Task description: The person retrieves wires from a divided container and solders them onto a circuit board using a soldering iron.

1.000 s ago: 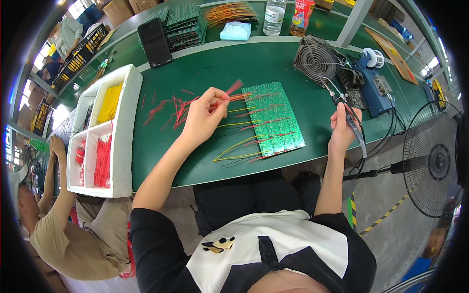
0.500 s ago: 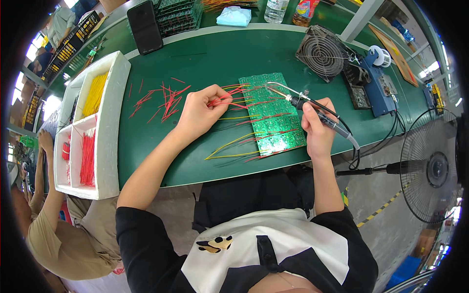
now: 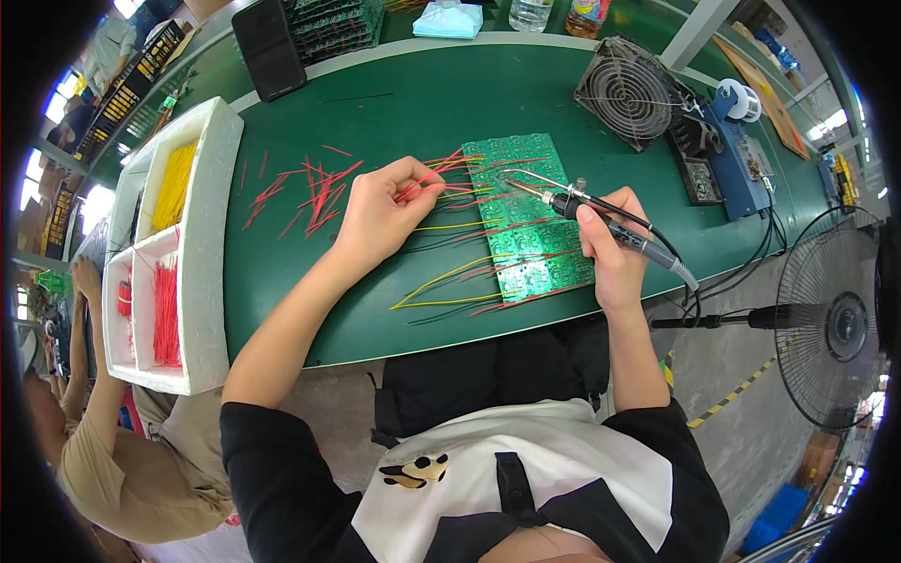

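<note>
On the green bench lies a panel of green circuit boards (image 3: 535, 272), with red and yellow wires sticking out from its left side. My left hand (image 3: 387, 208) is closed in a pinch on red wires (image 3: 409, 191) beside the panel's upper left part. In my right hand (image 3: 615, 246) is a soldering iron (image 3: 601, 223), held like a pen, with a thin metal tube running along it. Its tip is over the upper left part of the panel; whether it touches, I cannot tell. Loose red wires (image 3: 324, 195) are scattered left of my left hand.
A white foam box (image 3: 208, 263) with yellow and red wires stands at the left. Behind are a dark phone (image 3: 269, 49), stacked boards, a blue tissue pack (image 3: 448, 19) and bottles. At right stand a square fan (image 3: 627, 92) and a blue soldering station (image 3: 737, 174). Another person sits at left.
The iron's tip has moved slightly left and nearer over the panel, relative to the boards. My left hand keeps its pinch on red wires. The whole view has shifted a little.
</note>
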Tool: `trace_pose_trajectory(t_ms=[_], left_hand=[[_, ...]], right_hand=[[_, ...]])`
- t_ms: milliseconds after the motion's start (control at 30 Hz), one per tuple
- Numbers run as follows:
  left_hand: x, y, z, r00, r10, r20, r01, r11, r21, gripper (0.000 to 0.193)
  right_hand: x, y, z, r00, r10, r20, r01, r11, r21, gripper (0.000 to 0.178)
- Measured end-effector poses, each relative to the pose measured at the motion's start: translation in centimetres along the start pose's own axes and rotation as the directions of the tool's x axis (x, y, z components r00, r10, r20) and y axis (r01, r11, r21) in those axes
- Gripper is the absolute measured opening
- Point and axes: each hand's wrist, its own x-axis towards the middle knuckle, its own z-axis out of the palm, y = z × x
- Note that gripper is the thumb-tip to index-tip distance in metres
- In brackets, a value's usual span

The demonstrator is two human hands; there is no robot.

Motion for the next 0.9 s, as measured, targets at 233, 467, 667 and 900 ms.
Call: trace_pose_trajectory(t_ms=[233, 467, 667, 900], left_hand=[[-0.13, 0.05, 0.07, 1.0, -0.003, -0.008, 0.003, 1.0, -0.001, 0.005], [-0.06, 0.16, 0.03, 1.0, -0.005, -0.011, 0.005, 1.0, -0.011, 0.005], [-0.06, 0.33, 0.05, 1.0, -0.02, -0.011, 0.019, 1.0, -0.015, 0.006], [-0.02, 0.1, 0.07, 1.0, -0.002, -0.026, 0.002, 1.0, -0.021, 0.007]], right_hand=[[-0.24, 0.28, -0.26, 1.0, -0.015, 0.0, 0.015, 1.0, -0.021, 0.019], [-0.41, -0.05, -0.19, 1.0, -0.016, -0.016, 0.017, 1.0, 0.016, 0.018], [-0.37, -0.04, -0.17, 1.0, -0.019, -0.006, 0.019, 1.0, 0.006, 0.018], [-0.43, -0.05, -0.16, 1.0, -0.026, -0.018, 0.026, 1.0, 0.013, 0.019]])
